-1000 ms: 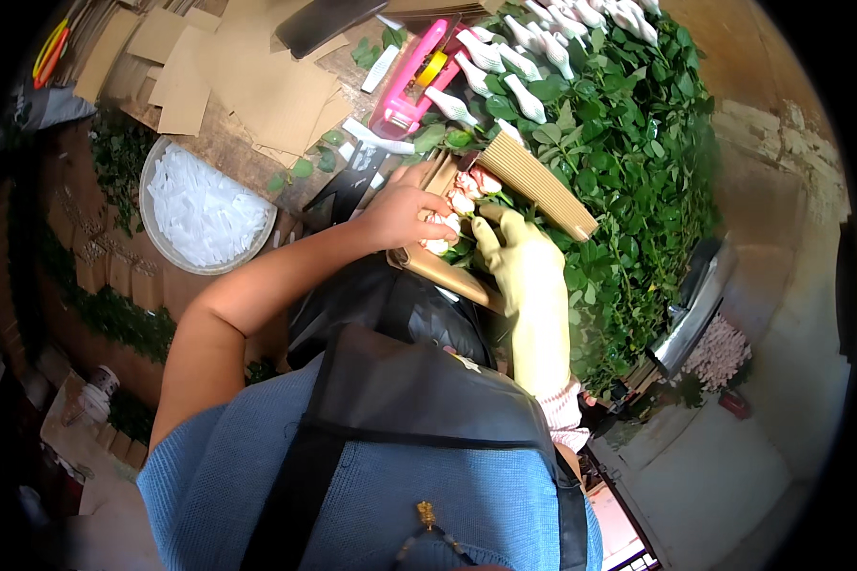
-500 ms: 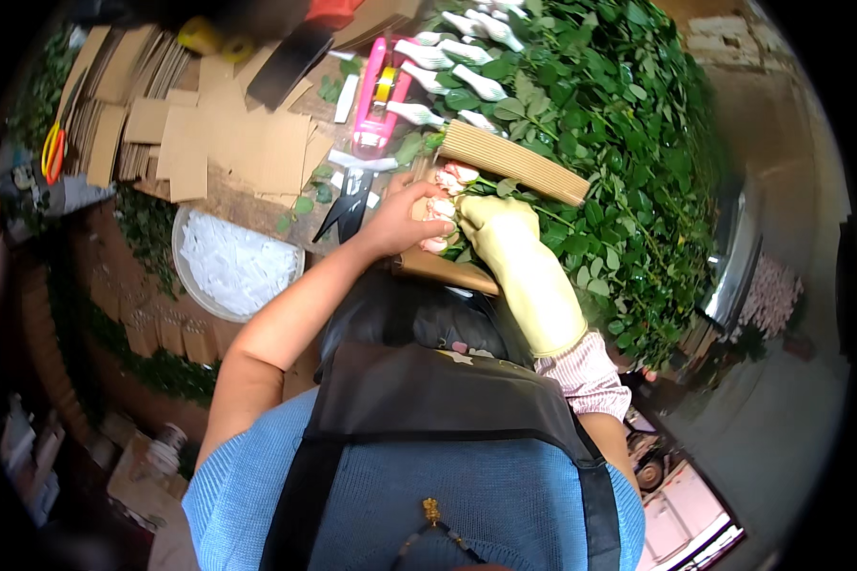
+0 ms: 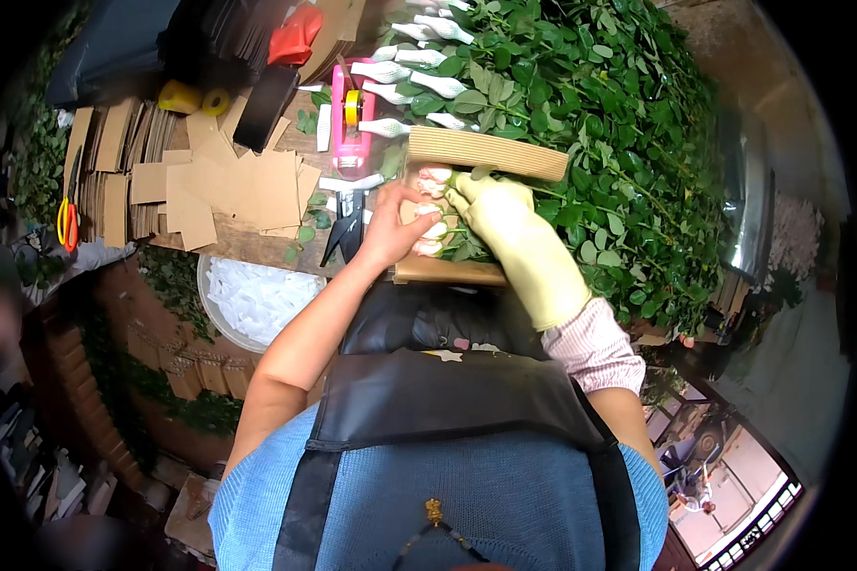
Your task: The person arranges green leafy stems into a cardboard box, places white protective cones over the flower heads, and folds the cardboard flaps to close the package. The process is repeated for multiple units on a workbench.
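Note:
Pale pink roses [image 3: 434, 179] lie in a row between a raised ribbed cardboard strip [image 3: 490, 154] and a brown cardboard edge [image 3: 452, 273] nearer my body. My bare left hand [image 3: 395, 226] curls round the rose heads from the left, its thumb across a bloom and its fingers partly hidden behind them. From the right, my right hand [image 3: 493, 205], in a pale yellow glove, closes its fingertips on a rose just below the head. Green leaves and stems trail off to the right beneath the glove. Black scissors [image 3: 345, 228] rest just left of my left hand.
A pink tape dispenser [image 3: 352, 143] and white net-sleeved buds [image 3: 438, 84] lie beyond the cardboard. Leafy stems [image 3: 609, 143] heap up on the right. Flat cardboard pieces [image 3: 233, 195], orange-handled scissors [image 3: 68, 224] and a tub of white strips [image 3: 257, 300] are at left.
The view has shifted, bringing a dark stack into sight at the far left. The gloved fingers have moved slightly away from my left hand, up toward the farther rose head.

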